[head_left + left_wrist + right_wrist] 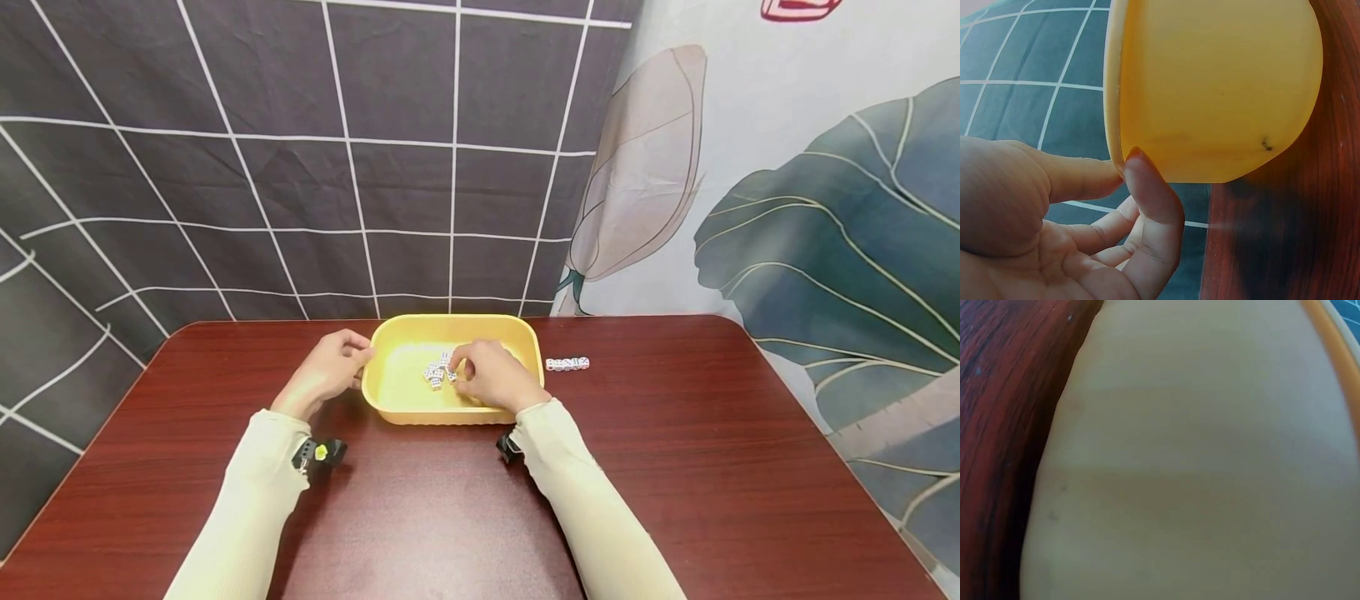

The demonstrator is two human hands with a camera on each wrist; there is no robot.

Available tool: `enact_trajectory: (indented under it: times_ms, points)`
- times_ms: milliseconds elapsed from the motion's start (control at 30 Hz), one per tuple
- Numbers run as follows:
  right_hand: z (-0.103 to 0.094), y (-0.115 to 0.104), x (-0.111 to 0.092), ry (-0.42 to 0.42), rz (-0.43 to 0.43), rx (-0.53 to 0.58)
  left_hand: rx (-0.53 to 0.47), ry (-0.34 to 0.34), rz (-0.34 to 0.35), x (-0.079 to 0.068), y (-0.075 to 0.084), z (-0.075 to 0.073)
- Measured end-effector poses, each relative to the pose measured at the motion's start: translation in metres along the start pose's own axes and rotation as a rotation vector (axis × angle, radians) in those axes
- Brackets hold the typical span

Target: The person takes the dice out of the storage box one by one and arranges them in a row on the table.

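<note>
A yellow plastic tub [420,416] stands at the far side of the table with several white dice [434,373] loosely clustered on its floor. My left hand [326,368] pinches the tub's left rim between thumb and finger, as the left wrist view shows close up on the tub wall [1222,87]. My right hand [495,375] reaches over the tub's front right edge, thumb and forefinger curled around a die at the right of the cluster. In the right wrist view the tub's outer wall [1197,456] fills the picture and hides that hand.
A straight row of several dice [567,364] lies on the red-brown wooden table [675,467], just right of the tub. Behind the table's far edge hangs a dark cloth [397,192] with white grid lines. A leaf-patterned curtain [787,233] hangs at the right.
</note>
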State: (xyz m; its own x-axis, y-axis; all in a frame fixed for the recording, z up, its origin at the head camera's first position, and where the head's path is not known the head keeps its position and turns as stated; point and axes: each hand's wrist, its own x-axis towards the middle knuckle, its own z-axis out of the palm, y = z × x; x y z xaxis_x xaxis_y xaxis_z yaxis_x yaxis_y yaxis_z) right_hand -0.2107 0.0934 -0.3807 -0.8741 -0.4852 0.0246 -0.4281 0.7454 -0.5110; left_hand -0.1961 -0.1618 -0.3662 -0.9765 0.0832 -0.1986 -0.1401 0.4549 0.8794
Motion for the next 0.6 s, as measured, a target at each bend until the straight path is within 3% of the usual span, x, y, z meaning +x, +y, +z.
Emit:
enact_trajectory:
  times_ms: [600]
  points:
    - [0.0038,0.005,0.0008,-0.035,0.031,0.015,0.015,-0.004,-0.008,-0.0024,0.0009,0.0005]
